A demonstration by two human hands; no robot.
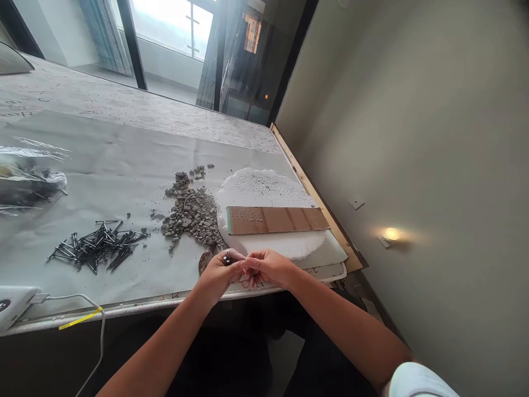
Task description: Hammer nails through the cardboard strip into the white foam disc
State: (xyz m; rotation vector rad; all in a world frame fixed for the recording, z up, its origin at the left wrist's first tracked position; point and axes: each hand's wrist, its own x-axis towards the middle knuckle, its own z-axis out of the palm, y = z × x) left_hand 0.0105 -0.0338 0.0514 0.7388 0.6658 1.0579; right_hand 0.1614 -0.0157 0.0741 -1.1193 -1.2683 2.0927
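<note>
My left hand (pixel 219 274) is closed near the table's front edge. Dark nails (pixel 227 257) stick up out of its fist, with their small heads showing. Against its fingertips, my right hand (pixel 275 268) is pinched shut; whatever lies between the fingers is too small to make out. Just beyond both hands, a brown strip of board (pixel 285 220) lies on a rough white foam slab (pixel 264 184). Rows of small dots cover the board's left end. To the left is a loose heap of dark nails (pixel 99 245). A reddish-brown lump (pixel 204 262) is partly hidden behind my left hand.
Grey gravel (pixel 192 215) is spread on the grey sheet (pixel 136 149) left of the foam. A clear plastic bag (pixel 31 182) lies at far left. A white power box (pixel 16 303) with a cable (pixel 101 336) sits at the front left corner. A wall (pixel 413 138) borders the right side.
</note>
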